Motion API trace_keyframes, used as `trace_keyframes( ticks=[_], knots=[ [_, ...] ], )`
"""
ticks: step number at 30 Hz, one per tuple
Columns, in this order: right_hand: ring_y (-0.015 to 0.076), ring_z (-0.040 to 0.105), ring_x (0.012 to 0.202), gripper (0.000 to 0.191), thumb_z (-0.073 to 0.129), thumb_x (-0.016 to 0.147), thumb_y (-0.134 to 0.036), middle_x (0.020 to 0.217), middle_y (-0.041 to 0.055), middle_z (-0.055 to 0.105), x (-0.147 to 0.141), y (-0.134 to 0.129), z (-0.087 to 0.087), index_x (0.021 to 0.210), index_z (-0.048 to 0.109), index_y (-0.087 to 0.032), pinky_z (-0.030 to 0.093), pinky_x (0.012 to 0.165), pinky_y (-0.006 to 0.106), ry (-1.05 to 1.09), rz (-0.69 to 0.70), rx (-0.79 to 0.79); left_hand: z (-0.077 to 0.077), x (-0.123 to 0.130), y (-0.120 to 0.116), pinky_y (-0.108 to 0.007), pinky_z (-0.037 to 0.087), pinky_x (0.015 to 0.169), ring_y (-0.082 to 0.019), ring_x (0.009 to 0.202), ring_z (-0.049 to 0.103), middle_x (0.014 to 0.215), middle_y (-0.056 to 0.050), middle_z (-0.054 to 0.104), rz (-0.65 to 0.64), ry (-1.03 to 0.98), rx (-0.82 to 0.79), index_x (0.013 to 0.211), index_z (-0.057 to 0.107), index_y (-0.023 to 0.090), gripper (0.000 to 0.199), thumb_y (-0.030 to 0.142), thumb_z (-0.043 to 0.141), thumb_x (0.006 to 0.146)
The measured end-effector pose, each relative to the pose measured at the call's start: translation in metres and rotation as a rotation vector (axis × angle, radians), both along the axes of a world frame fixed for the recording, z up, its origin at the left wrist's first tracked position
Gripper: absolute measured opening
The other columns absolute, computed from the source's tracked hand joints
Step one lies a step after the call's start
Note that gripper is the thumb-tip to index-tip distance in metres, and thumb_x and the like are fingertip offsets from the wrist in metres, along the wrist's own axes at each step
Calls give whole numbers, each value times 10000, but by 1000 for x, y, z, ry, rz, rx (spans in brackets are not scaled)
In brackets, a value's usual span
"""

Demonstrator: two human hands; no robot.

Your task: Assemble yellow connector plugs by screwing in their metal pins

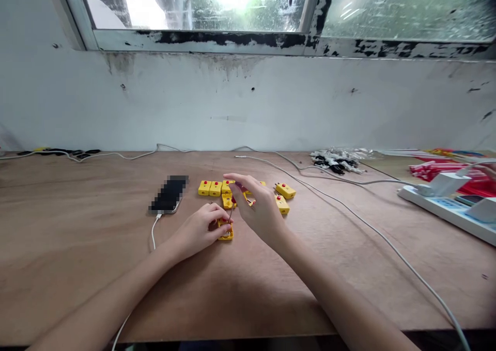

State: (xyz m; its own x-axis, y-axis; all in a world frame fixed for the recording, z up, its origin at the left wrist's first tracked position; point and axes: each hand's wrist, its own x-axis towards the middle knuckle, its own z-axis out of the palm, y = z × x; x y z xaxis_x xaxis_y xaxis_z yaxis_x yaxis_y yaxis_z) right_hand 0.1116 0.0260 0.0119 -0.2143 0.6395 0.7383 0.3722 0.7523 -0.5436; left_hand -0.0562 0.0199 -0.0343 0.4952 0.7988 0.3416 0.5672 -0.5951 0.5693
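On the wooden table, my left hand (202, 226) is closed on a small yellow connector housing (226, 236), its fingers hiding part of it. The housing's inside faces up. Above it, my right hand (259, 206) grips a small screwdriver (231, 214), whose thin shaft points down into the housing. Just beyond my hands lies another yellow piece (228, 201) with red on it. A row of yellow connectors (210, 188) with red dots runs behind, partly hidden by my right hand. Two more connectors, one at the front (282, 204) and one farther back (285, 190), sit to the right.
A phone (169, 193) on a white charging cable (154, 235) lies left of my hands. At right are a white power strip (449, 211), red tubing (434, 171) and a pile of black and white parts (337, 161). A grey cable (368, 224) crosses the table.
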Motion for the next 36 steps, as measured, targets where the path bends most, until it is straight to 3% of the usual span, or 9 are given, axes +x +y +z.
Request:
trace_keyframes(
  ticks=[3,6,9,14,18,20,25,31,36],
  knots=[
    [164,618,776,207,504,906,-281,898,56,681,3,2,-2,1031,655,-216,502,706,292,-46,-137,31,0,0,-1,-295,462,737,-184,852,552,916,-40,581,9,3,-4,884,624,198,111,266,538,877],
    [170,618,934,285,399,947,-259,1029,60,670,4,0,1,1152,596,-228,510,777,300,-16,27,-53,0,1,-1,-288,465,702,-178,815,553,910,-41,577,19,7,-9,867,621,195,120,276,533,878],
    [141,639,906,321,355,956,-242,1052,43,672,2,-1,2,1202,562,-243,530,735,266,63,197,-146,-1,0,0,-278,466,685,-175,813,556,912,-42,577,13,-1,-7,860,625,194,112,258,535,872],
    [159,629,761,208,508,898,-272,906,52,683,0,0,-2,1042,653,-230,518,725,297,-4,-132,30,-2,0,2,-291,467,736,-187,872,552,940,-47,590,-12,-13,7,906,643,200,106,231,552,861],
    [169,621,960,322,386,954,-266,1051,62,661,1,-2,-1,1237,537,-240,510,806,301,-51,34,-22,0,0,0,-284,466,724,-176,837,551,921,-37,581,5,-13,-9,859,631,196,94,243,550,866],
    [153,626,947,338,353,960,-234,1069,51,658,0,-2,0,1256,516,-249,514,779,283,-43,105,-60,0,1,0,-277,464,705,-170,814,548,902,-32,576,19,-7,-15,833,623,194,98,249,550,867],
    [175,613,758,210,524,892,-257,807,37,663,1,0,-3,1064,642,-234,494,722,311,-62,-174,67,-2,-1,1,-271,461,682,-171,807,545,925,-41,577,1,-1,-7,895,636,200,117,270,545,869],
    [158,615,991,329,375,949,-224,1064,45,657,1,0,-2,1230,542,-264,509,807,291,22,103,-38,0,0,0,-267,455,646,-155,738,540,903,-34,570,25,3,-18,866,617,196,121,288,539,871],
    [168,618,775,239,508,896,-239,831,39,659,1,-1,-2,1097,637,-236,498,733,303,-33,-124,52,1,1,0,-267,451,662,-164,781,539,915,-35,575,16,20,-13,874,625,200,110,267,538,874]
  ],
)
